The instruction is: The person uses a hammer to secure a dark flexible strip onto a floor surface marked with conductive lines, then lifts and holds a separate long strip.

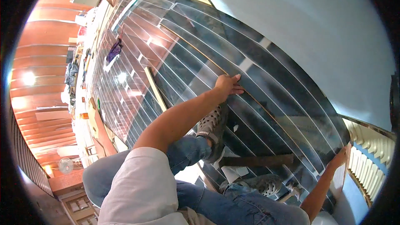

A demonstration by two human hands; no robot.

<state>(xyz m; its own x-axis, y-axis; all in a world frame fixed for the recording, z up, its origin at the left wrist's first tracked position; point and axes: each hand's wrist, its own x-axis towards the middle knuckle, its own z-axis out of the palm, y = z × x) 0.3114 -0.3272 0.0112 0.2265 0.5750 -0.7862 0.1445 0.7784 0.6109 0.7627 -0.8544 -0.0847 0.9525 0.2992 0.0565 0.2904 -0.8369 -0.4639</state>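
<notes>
A long, thin wooden strip lies diagonally across a dark glossy sheet marked with white lines. My left hand is on the strip around its middle, thumb and fingers closed about it. At the sheet's right edge, near the strip's lower end, my right hand reaches down; its fingers are mostly hidden. Beneath me are my grey clogs, standing on the sheet. A dark flat bar lies between them. What looks like a hammer rests near my right foot.
A pale wooden batten lies left of my left arm. Farther left is a dark purple bundle. Cream ribbed panels border the sheet on the right, beside a pale blue surface. A fan stands far left.
</notes>
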